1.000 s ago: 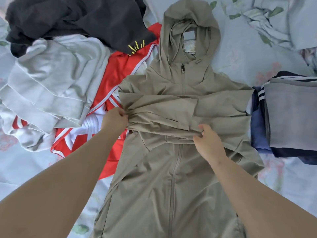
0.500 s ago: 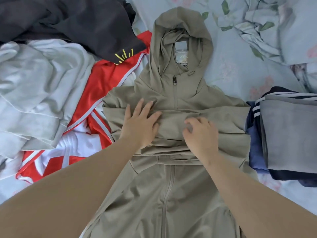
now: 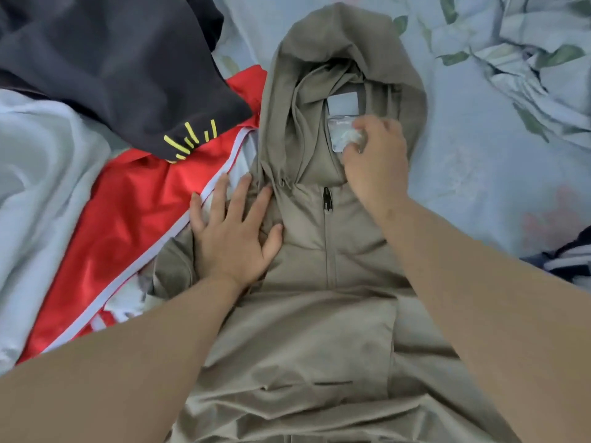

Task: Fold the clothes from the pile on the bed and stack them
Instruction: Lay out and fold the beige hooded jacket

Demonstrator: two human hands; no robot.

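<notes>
Lying zip-up on the bed sheet point(image 3: 479, 187) beside the clothes pile point(image 3: 128, 235), the khaki hooded jacket point(image 3: 319, 330) is pressed near its shoulder by the left hand point(image 3: 233, 238), fingers spread flat. The neck label point(image 3: 339, 135) inside the hood point(image 3: 319, 43) is pinched by curled fingers of the right hand point(image 3: 377, 167).

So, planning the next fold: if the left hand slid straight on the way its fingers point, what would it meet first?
The left hand would probably meet the hood of the khaki jacket, at its side edge; the red jacket lies close beside, so that's uncertain.
</notes>
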